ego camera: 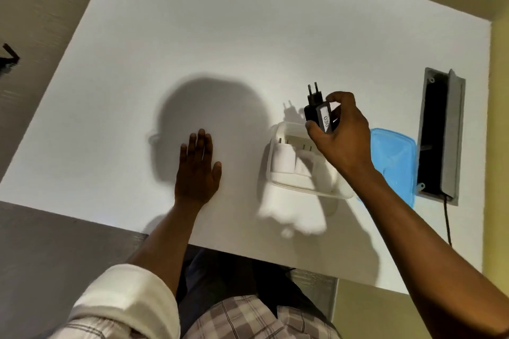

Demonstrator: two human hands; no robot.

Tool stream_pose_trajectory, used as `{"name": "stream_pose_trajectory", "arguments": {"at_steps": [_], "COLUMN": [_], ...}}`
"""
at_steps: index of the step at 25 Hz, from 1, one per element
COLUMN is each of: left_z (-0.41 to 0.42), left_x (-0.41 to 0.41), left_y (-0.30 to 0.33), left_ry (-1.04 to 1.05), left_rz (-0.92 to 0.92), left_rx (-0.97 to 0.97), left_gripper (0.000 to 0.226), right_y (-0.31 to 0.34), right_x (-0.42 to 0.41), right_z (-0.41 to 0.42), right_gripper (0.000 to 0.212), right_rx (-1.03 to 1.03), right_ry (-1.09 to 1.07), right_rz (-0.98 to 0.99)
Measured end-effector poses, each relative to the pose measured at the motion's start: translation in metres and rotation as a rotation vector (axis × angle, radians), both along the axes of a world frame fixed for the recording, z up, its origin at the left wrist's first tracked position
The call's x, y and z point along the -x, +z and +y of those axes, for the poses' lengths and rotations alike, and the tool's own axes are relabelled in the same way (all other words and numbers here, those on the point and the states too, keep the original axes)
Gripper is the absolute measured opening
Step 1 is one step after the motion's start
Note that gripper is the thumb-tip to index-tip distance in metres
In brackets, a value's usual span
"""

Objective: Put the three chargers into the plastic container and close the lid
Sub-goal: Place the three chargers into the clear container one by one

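My right hand (343,135) is shut on a black charger (318,110) with two prongs pointing away from me, held above the far edge of the clear plastic container (278,187). Inside the container lie white chargers: one (283,158) shows plainly at the left, and a second (303,165) sits beside it, partly hidden by my wrist. The blue lid (394,159) lies flat on the table just right of the container. My left hand (197,168) rests palm down on the white table (220,36), fingers spread, well left of the container.
A grey cable port (440,132) with an open black slot is set into the table at the right, with a black cable (446,220) running from it toward me. The table's near edge lies close to my lap.
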State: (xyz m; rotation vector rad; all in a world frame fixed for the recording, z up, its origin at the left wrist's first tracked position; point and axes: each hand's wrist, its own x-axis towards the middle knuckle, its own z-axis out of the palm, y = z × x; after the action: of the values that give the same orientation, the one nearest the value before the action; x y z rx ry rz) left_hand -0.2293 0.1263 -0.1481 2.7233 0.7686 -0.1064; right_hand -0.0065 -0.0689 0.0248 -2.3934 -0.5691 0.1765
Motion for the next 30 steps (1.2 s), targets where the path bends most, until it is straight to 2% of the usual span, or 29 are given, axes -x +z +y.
{"name": "stream_pose_trajectory", "arguments": {"at_steps": [3, 9, 17, 30], "left_z": [-0.015, -0.045, -0.044, -0.043], "left_x": [-0.036, -0.066, -0.07, -0.072], "left_y": [-0.001, -0.006, -0.007, -0.009], "left_ry": [-0.059, -0.115, -0.085, -0.08], "left_rz": [0.005, -0.014, -0.002, 0.077], "left_rx": [0.006, -0.011, -0.002, -0.029], "left_gripper": [0.07, 0.071, 0.074, 0.076], "right_y": [-0.002, -0.027, -0.058, -0.082], "right_x": [0.015, 0.028, 0.022, 0.015], "right_z": [-0.037, -0.074, -0.062, -0.055], "right_gripper": [0.058, 0.056, 0.054, 0.05], "right_rx": [0.098, 0.26, 0.47, 0.531], "right_ry": [-0.083, -0.203, -0.153, -0.137], "right_rz": [0.025, 0.197, 0.299, 0.346]}}
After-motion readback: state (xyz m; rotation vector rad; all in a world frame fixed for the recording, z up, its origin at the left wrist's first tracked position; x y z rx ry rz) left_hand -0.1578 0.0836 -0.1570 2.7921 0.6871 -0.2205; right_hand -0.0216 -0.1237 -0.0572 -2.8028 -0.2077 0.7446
